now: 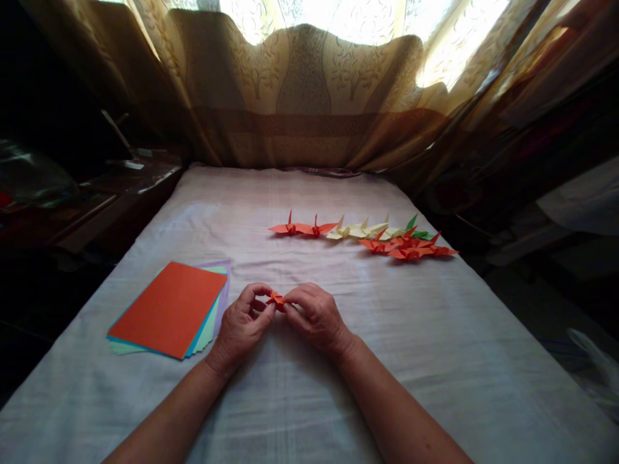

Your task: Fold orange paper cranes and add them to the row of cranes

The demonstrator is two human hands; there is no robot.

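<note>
Between both hands is a small folded piece of orange paper, pinched from either side just above the cloth. My left hand grips its left part between thumb and fingers. The fingertips of my right hand close on its right part, and they cover some of it. Left of my hands lies a stack of coloured paper sheets, orange on top, with blue, pale green and lilac edges showing beneath.
Beyond my hands, a row of folded paper cranes in orange, cream and green stretches to the right. A pale checked cloth covers the surface. Patterned curtains hang at the far edge, and a clear plastic bag lies at the left.
</note>
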